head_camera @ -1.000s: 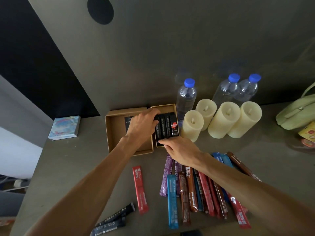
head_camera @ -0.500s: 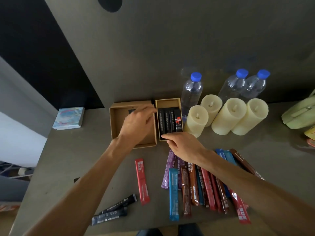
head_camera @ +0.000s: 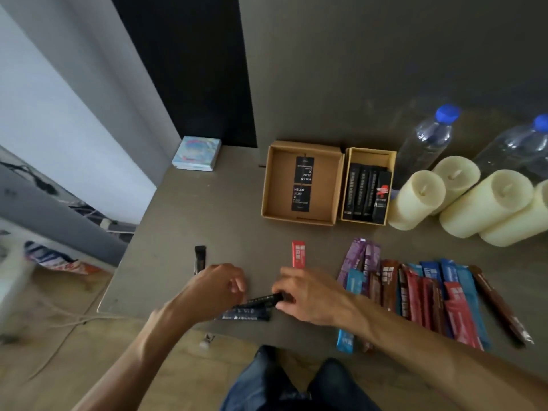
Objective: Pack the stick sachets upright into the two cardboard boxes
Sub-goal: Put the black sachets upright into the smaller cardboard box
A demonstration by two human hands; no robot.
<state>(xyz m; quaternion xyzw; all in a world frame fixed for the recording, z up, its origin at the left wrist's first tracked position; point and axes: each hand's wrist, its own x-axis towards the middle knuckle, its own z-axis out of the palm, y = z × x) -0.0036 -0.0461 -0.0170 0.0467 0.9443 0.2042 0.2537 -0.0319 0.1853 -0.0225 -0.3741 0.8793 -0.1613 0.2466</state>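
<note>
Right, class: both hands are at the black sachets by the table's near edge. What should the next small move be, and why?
Probably lift the upper black sachet, whose end the right hand pinches, and carry it to the narrow box, which already holds black sachets. The left hand looks curled over the lower black sachet; its grip is unclear.

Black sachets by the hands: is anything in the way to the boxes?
Nothing tall. Only a red sachet lies flat on the table between the black sachets and the boxes, so lifting over it should work. The candles stand off to the right.
</note>
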